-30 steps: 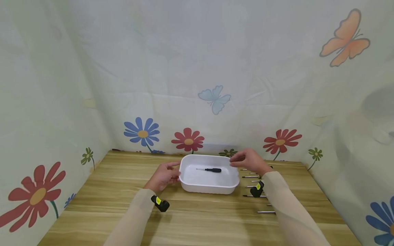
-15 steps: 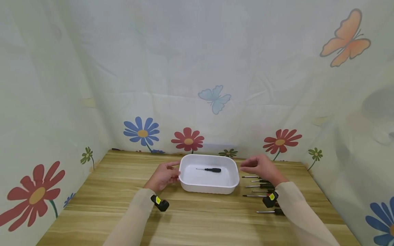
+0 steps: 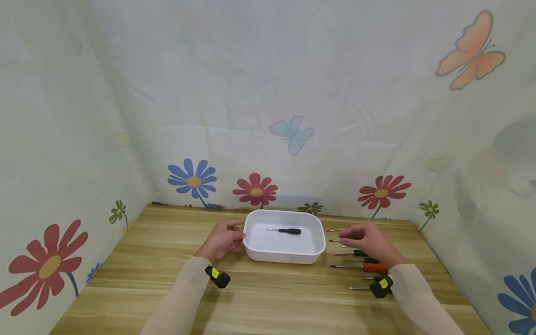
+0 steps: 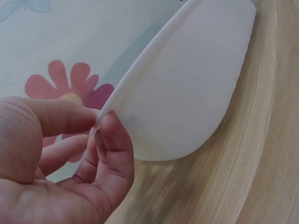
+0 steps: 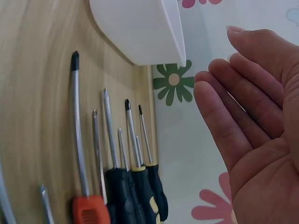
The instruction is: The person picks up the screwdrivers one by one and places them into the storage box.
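Note:
My left hand [image 3: 221, 239] grips the left end of a white plastic tray [image 3: 284, 257]; in the left wrist view, thumb and fingers pinch its rim [image 4: 140, 65]. A small black-handled screwdriver [image 3: 293, 231] lies inside the tray, its shaft to the left. To the right of the tray, my right hand [image 3: 370, 239] hovers over a row of screwdrivers, holding nothing. In the right wrist view its fingers [image 5: 219, 112] are loosely bent, apart from the tools. That row includes an orange-handled screwdriver [image 3: 374, 267] and several with black handles [image 5: 120, 191], some hidden below the hand.
The wood-grain table [image 3: 268, 298] ends at a flower-printed cloth [image 3: 217, 139] hung behind and at both sides. Nearest the front of the row lies a screwdriver with a thick shaft [image 3: 358, 288], its handle partly behind the right wrist camera [image 3: 381, 287].
My right hand has moved from the tray's right rim rightward and toward me, over the screwdrivers, uncovering the orange handle. My left hand, the tray and the screwdriver inside stay put.

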The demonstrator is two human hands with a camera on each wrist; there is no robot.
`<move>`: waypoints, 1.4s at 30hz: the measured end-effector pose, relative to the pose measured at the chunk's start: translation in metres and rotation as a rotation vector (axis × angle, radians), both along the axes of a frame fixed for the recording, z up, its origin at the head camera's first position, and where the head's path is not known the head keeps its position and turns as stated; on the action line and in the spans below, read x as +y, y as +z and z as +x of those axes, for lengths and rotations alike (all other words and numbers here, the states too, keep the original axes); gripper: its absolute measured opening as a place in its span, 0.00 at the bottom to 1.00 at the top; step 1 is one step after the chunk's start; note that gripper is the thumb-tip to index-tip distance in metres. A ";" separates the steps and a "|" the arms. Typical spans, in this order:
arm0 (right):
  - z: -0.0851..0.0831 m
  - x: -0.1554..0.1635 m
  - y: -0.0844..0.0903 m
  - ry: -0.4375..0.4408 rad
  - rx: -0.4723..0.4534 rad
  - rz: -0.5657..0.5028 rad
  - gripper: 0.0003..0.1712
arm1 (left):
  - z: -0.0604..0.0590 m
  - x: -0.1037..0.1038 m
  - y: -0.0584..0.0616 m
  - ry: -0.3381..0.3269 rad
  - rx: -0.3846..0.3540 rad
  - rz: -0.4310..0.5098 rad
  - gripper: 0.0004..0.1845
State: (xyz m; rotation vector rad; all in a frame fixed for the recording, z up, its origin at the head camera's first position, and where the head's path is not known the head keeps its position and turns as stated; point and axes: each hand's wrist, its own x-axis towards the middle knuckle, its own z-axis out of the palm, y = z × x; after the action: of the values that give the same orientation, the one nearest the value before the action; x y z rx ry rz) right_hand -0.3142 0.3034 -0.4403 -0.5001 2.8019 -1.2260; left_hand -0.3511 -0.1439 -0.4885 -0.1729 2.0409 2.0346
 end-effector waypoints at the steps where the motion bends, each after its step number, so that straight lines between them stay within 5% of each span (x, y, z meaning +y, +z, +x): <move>1: 0.002 0.002 -0.001 -0.005 0.003 0.006 0.15 | 0.000 0.000 0.000 0.001 -0.002 0.002 0.28; 9: 0.016 0.018 -0.006 -0.091 -0.013 0.064 0.15 | 0.000 0.001 0.000 -0.004 0.008 0.011 0.28; 17: 0.026 0.036 -0.012 -0.127 -0.037 -0.005 0.20 | 0.002 0.002 -0.001 0.011 0.010 0.011 0.28; 35: 0.050 0.075 -0.024 -0.091 -0.050 -0.084 0.22 | 0.002 0.002 0.000 0.016 0.031 0.017 0.28; 42: 0.059 0.088 -0.033 -0.148 -0.048 -0.058 0.21 | 0.000 0.001 -0.002 0.002 0.027 0.012 0.27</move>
State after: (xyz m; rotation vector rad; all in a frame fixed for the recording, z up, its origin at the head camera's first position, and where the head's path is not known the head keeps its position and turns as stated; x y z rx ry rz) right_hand -0.2552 0.3913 -0.4728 -0.2662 2.8134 -1.3300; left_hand -0.3510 -0.1431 -0.4910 -0.1459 2.0451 2.0609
